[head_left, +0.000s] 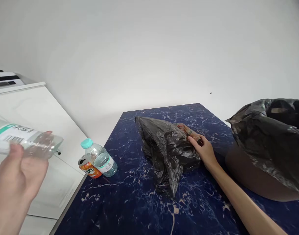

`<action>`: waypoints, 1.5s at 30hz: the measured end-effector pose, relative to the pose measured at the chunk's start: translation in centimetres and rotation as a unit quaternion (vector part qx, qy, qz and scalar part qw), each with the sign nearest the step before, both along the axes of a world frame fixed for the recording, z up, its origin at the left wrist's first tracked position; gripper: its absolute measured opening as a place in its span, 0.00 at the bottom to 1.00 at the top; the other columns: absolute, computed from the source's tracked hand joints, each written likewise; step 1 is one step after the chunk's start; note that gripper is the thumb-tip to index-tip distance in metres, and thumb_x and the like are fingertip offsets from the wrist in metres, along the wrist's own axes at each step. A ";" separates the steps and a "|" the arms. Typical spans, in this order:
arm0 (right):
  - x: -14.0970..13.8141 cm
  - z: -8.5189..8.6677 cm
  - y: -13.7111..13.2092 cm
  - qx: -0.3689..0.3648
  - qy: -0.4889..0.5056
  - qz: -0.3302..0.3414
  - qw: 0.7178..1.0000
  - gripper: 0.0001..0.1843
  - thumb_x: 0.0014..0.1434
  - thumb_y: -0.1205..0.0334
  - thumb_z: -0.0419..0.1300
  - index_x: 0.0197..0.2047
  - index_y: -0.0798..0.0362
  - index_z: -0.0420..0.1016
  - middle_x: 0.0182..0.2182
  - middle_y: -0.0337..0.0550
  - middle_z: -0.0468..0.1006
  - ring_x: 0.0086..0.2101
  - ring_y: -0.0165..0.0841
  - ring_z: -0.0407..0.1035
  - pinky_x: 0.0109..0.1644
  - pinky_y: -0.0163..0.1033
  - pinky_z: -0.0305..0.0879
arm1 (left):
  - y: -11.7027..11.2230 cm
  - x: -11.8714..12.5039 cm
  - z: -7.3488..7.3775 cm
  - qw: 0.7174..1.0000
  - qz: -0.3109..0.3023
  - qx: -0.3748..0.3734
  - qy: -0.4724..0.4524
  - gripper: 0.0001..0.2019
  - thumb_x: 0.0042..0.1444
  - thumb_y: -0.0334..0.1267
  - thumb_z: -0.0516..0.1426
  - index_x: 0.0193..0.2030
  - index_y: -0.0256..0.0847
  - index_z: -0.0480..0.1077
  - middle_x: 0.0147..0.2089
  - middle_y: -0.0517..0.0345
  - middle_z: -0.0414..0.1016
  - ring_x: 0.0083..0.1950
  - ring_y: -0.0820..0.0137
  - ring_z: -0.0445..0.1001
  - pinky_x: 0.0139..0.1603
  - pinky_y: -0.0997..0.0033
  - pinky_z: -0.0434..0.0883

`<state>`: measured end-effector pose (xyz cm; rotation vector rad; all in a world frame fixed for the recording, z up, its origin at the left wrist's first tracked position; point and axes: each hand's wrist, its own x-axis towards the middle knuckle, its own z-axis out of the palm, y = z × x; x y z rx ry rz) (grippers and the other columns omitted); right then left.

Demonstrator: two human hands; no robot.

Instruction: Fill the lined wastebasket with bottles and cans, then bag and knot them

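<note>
My left hand (19,178) is closed around a clear plastic bottle (39,143) with a white and teal label, raised at the left edge and tilted on its side. My right hand (204,150) grips the right edge of a crumpled black plastic bag (164,140) on the table. Its thumb shows on top, while a brownish patch beside it looks like fingers seen through the thin film. The bag's opening is not clearly visible. A second clear bottle (101,160), with a teal cap, leans to one side against an orange drink can (88,168) on the table's left.
A brownish bin (257,176) lined with a black bag (261,140) stands at the right. The dark blue marbled table (129,209) ends near a white cabinet (41,107) on the left. Behind is a white wall (149,55).
</note>
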<state>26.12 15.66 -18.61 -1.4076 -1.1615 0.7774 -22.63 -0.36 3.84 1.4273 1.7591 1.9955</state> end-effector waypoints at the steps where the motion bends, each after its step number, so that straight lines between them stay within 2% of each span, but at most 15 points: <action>1: 0.0 0.0 0.0 -0.001 -0.005 0.000 1.000 0.36 0.55 0.30 0.68 0.56 0.48 0.80 0.49 0.51 0.86 0.46 0.52 0.80 0.46 0.49 0.74 | 0.3 -0.5 -0.1 0.998 -0.030 0.005 -0.046 0.36 0.49 0.71 0.69 0.55 0.47 0.78 0.65 0.57 0.80 0.74 0.50 0.70 0.78 0.46 0.66; 3: 0.0 0.1 0.0 -0.003 -0.015 -0.001 1.000 0.36 0.55 0.30 0.68 0.56 0.48 0.80 0.49 0.51 0.86 0.46 0.52 0.80 0.48 0.50 0.73 | 0.9 -1.2 -0.6 0.994 -0.053 -0.015 -0.097 0.37 0.39 0.63 0.77 0.51 0.43 0.79 0.62 0.52 0.82 0.72 0.48 0.72 0.81 0.44 0.60; 5: 0.0 0.0 0.0 -0.002 -0.023 0.000 1.000 0.36 0.55 0.30 0.68 0.56 0.48 0.80 0.50 0.51 0.86 0.47 0.52 0.80 0.50 0.51 0.72 | 1.4 -1.7 -1.3 0.993 -0.040 -0.072 -0.090 0.38 0.33 0.57 0.81 0.49 0.41 0.78 0.58 0.51 0.84 0.68 0.50 0.76 0.80 0.46 0.60; 8: -0.1 -0.1 0.2 -0.002 -0.038 0.002 0.999 0.36 0.55 0.30 0.67 0.56 0.48 0.79 0.51 0.51 0.86 0.49 0.52 0.79 0.54 0.52 0.71 | 2.4 -2.2 -2.2 0.987 -0.029 -0.136 -0.084 0.49 0.27 0.46 0.84 0.59 0.48 0.72 0.53 0.60 0.82 0.59 0.61 0.81 0.77 0.50 0.64; 11: -0.1 -0.2 0.2 -0.006 -0.054 0.002 0.999 0.37 0.55 0.29 0.67 0.56 0.48 0.80 0.51 0.51 0.86 0.51 0.54 0.78 0.56 0.54 0.70 | 3.8 -2.4 -2.6 0.982 -0.023 -0.161 -0.096 0.57 0.23 0.41 0.83 0.63 0.53 0.65 0.50 0.66 0.80 0.53 0.67 0.81 0.71 0.53 0.70; 16: -0.1 -0.1 0.0 -0.007 -0.063 0.016 0.998 0.36 0.56 0.28 0.66 0.56 0.47 0.80 0.51 0.50 0.86 0.50 0.53 0.79 0.55 0.53 0.70 | 6.3 -1.7 -2.6 0.979 -0.064 -0.187 -0.053 0.50 0.26 0.48 0.83 0.59 0.47 0.69 0.49 0.64 0.78 0.52 0.68 0.77 0.57 0.69 0.76; 18: -0.2 0.1 -0.1 -0.008 -0.064 0.019 0.998 0.36 0.56 0.28 0.66 0.56 0.47 0.80 0.51 0.50 0.86 0.50 0.52 0.79 0.54 0.52 0.71 | 7.1 -1.2 -2.5 0.973 -0.091 -0.210 -0.030 0.46 0.28 0.49 0.82 0.57 0.45 0.72 0.49 0.63 0.79 0.52 0.66 0.77 0.53 0.71 0.76; 24: -0.3 0.4 -0.1 -0.007 -0.063 0.024 0.998 0.36 0.56 0.29 0.65 0.56 0.47 0.80 0.51 0.50 0.86 0.50 0.52 0.79 0.55 0.53 0.70 | 8.2 0.5 -2.6 0.947 -0.122 -0.297 0.026 0.45 0.28 0.54 0.82 0.54 0.40 0.75 0.47 0.52 0.83 0.51 0.52 0.81 0.52 0.55 0.80; 28: -0.2 0.3 0.0 -0.011 -0.065 0.032 0.997 0.35 0.57 0.29 0.65 0.57 0.46 0.80 0.52 0.50 0.86 0.50 0.53 0.80 0.54 0.52 0.71 | 8.2 0.9 -2.8 0.939 -0.127 -0.312 0.061 0.50 0.21 0.52 0.82 0.56 0.44 0.73 0.52 0.50 0.83 0.57 0.45 0.80 0.57 0.50 0.80; 31: -0.2 0.3 0.0 -0.011 -0.067 0.030 0.997 0.35 0.57 0.30 0.66 0.57 0.47 0.79 0.53 0.50 0.86 0.51 0.53 0.79 0.54 0.53 0.71 | 8.1 0.6 -3.2 0.936 -0.140 -0.316 0.074 0.51 0.21 0.55 0.81 0.57 0.46 0.72 0.54 0.49 0.83 0.61 0.41 0.78 0.58 0.47 0.80; 35: -0.3 0.4 -0.1 -0.011 -0.070 0.031 0.997 0.36 0.58 0.30 0.66 0.58 0.47 0.79 0.52 0.50 0.86 0.51 0.52 0.80 0.55 0.53 0.71 | 8.2 -0.2 -3.9 0.925 -0.180 -0.324 0.085 0.47 0.27 0.61 0.77 0.56 0.47 0.73 0.54 0.47 0.83 0.61 0.41 0.79 0.57 0.47 0.80; 41: -0.3 0.6 -0.2 -0.010 -0.073 0.035 0.997 0.35 0.57 0.31 0.66 0.58 0.47 0.80 0.52 0.50 0.86 0.51 0.51 0.80 0.56 0.53 0.71 | 8.7 -0.9 -4.3 0.910 -0.204 -0.341 0.120 0.40 0.32 0.55 0.78 0.54 0.46 0.75 0.48 0.51 0.85 0.54 0.45 0.82 0.55 0.50 0.81; 45: -0.4 0.7 -0.3 -0.009 -0.074 0.035 0.997 0.36 0.57 0.31 0.65 0.58 0.48 0.80 0.52 0.50 0.86 0.50 0.52 0.80 0.56 0.53 0.71 | 8.3 -0.5 -4.0 0.904 -0.208 -0.345 0.141 0.36 0.38 0.56 0.77 0.52 0.45 0.75 0.46 0.53 0.85 0.54 0.46 0.82 0.57 0.47 0.80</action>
